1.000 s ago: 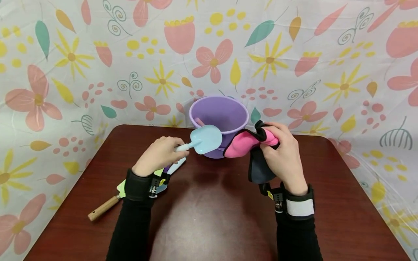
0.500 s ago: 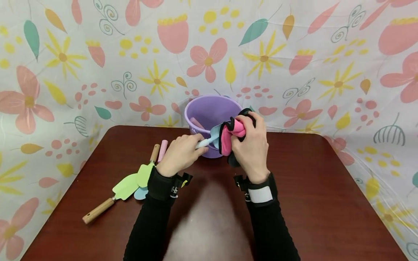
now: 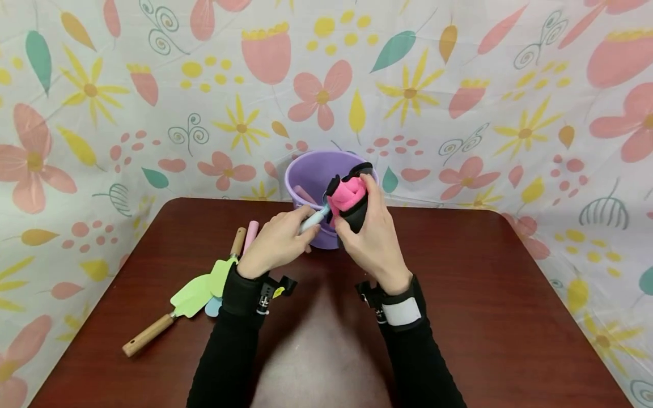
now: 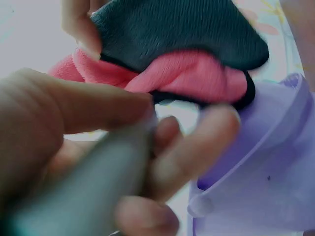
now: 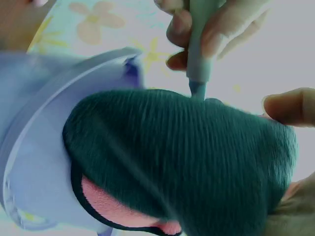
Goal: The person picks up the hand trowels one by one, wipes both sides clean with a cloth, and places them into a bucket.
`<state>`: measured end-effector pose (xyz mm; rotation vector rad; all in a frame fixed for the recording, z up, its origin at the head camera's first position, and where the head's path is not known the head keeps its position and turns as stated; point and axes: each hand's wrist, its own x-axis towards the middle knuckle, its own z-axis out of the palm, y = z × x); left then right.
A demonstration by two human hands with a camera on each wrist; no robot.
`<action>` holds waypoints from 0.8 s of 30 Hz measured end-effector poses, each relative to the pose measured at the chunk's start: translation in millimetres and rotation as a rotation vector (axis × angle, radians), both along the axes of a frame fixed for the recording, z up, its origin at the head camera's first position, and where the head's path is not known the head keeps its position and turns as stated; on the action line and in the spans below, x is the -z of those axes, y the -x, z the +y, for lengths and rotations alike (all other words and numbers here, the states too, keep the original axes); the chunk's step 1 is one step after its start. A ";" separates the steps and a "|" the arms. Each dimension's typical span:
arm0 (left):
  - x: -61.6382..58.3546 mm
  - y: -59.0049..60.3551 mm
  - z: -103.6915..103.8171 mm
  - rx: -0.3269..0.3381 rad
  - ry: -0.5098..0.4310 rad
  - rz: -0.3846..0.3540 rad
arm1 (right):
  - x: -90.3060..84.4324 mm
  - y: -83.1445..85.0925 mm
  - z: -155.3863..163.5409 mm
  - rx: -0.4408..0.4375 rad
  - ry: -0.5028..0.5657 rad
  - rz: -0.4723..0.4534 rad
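Nearest, we note two green trowels (image 3: 191, 297) on the brown table (image 3: 510, 317). Beyond, the left hand (image 3: 275, 241) grips a pale-blue tool (image 3: 314, 219); the right hand (image 3: 374, 246) grips pink-and-dark cloth (image 3: 347, 194) hiding the tool's far end. Behind, an upright purple bucket (image 3: 322, 241) contains a pink rod (image 3: 304, 194); its bottom is hidden from us. Farthest: floral curtain (image 3: 459, 68).

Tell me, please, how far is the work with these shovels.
Perhaps done: the pink-handled tool inside the purple bucket. In hand: the left hand grips a light blue shovel; the right hand holds a pink and black cloth against it, apparently wiping. Probably left: the green trowels and light blue blade on the table.
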<state>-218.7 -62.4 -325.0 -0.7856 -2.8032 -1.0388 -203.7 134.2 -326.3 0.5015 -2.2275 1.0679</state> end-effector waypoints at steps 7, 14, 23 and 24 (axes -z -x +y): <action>1.9 0.7 -2.0 0.078 -0.146 0.035 | 2.2 5.5 11.9 -0.136 -0.025 0.112; 2.9 0.8 8.8 0.097 -0.180 0.080 | 1.5 9.7 12.1 -0.142 -0.053 0.214; 4.9 -1.7 15.1 0.139 -0.203 0.065 | 5.3 14.5 9.9 -0.022 0.059 0.281; 5.0 -1.9 15.5 0.142 -0.197 0.065 | 5.7 15.1 10.8 -0.006 0.069 0.285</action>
